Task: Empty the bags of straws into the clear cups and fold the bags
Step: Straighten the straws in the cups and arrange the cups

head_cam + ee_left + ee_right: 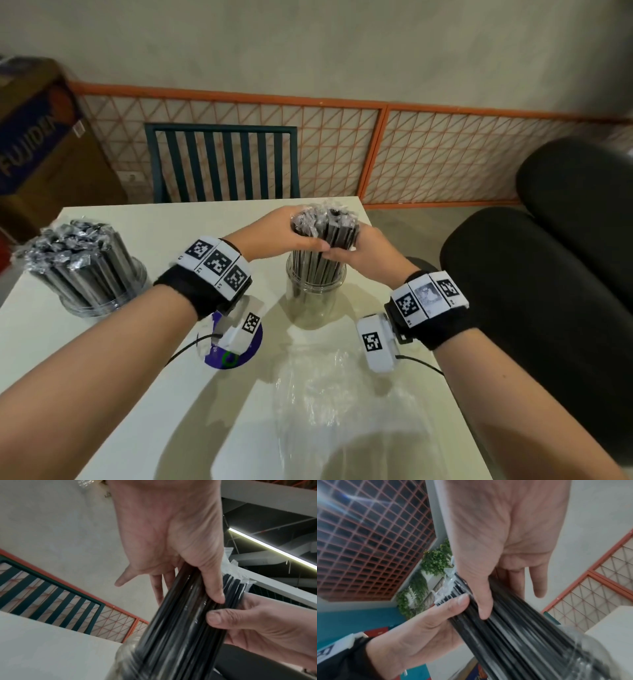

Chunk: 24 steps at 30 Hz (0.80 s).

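Note:
A bundle of black wrapped straws (323, 233) stands with its lower end inside a clear cup (315, 291) at the table's middle back. My left hand (291, 233) grips the bundle from the left, thumb across its front (214, 588). From the right, my right hand (356, 246) holds the same bundle (496, 628), thumb pressed on it (484, 605). An empty clear plastic bag (342, 404) lies flat on the table near me. A second clear cup (102, 291), full of wrapped straws (72, 253), stands at the left.
A purple disc (236, 356) lies on the white table (120, 394) under my left wrist. A dark green chair (222, 164) stands behind the table, a black padded seat (548, 274) to the right, a cardboard box (37, 144) at far left.

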Each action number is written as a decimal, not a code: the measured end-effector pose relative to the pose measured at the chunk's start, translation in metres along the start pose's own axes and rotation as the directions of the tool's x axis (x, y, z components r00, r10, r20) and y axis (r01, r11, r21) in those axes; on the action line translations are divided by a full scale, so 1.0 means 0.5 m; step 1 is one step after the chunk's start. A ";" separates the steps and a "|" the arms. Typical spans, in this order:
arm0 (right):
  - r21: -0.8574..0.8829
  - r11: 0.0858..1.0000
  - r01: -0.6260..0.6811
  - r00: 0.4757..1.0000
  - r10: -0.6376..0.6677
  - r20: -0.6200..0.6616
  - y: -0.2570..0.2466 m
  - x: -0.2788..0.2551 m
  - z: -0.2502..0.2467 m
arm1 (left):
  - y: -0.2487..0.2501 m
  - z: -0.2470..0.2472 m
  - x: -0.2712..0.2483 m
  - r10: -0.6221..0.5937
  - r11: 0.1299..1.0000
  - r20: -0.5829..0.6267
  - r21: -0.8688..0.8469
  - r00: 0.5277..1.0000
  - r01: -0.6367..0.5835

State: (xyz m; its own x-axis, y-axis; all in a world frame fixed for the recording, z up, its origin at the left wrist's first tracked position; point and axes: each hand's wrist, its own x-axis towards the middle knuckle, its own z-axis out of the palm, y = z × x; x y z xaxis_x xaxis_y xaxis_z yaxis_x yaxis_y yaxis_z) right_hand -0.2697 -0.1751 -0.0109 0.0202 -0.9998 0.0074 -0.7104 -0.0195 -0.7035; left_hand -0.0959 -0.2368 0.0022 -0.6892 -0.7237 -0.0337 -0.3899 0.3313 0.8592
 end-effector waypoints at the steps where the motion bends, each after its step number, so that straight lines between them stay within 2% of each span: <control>1: -0.064 0.998 -0.007 0.997 0.012 0.074 0.004 0.001 0.002 | -0.001 0.004 -0.004 -0.031 0.998 0.053 0.054 0.998 0.028; 4: -0.149 0.989 0.004 0.975 0.030 0.219 0.028 0.004 0.024 | -0.030 0.030 -0.015 -0.105 0.991 0.120 0.089 0.987 0.095; 7: -0.029 0.999 -0.017 0.972 0.024 0.232 0.048 -0.004 0.049 | -0.050 0.057 -0.028 -0.091 0.996 0.039 0.009 0.995 0.090; 10: 0.025 0.998 -0.056 0.991 0.053 0.124 0.054 -0.016 0.065 | -0.061 0.077 -0.031 -0.099 0.993 -0.047 -0.069 0.994 0.095; 14: 0.043 0.999 -0.014 0.997 0.017 -0.069 0.039 -0.020 0.062 | -0.059 0.068 -0.022 -0.095 0.989 -0.150 -0.131 0.984 0.075; 16: 0.035 0.999 -0.010 0.995 0.013 -0.096 0.030 -0.014 0.044 | -0.046 0.054 -0.018 -0.069 0.991 -0.173 -0.124 0.982 0.048; 19: -0.037 0.999 -0.008 1.000 0.008 -0.007 0.023 -0.008 0.023 | -0.040 0.039 -0.015 -0.070 0.995 -0.135 -0.083 0.988 0.059; 22: -0.050 0.998 -0.025 0.991 0.031 0.130 0.030 -0.015 0.030 | -0.061 0.048 -0.019 -0.122 0.982 -0.017 0.145 0.992 0.123; 24: -0.021 0.999 -0.042 0.988 0.045 0.146 0.042 -0.020 0.044 | -0.072 0.058 -0.026 -0.150 0.974 0.012 0.176 0.989 0.145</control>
State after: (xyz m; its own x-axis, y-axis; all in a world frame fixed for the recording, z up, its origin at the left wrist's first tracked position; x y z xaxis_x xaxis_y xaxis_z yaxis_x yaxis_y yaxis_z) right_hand -0.2697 -0.1652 -0.0414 0.0908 -0.9876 -0.1283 -0.7256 0.0226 -0.6878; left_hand -0.0907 -0.2218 -0.0433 -0.6301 -0.7581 -0.1678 -0.5875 0.3242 0.7415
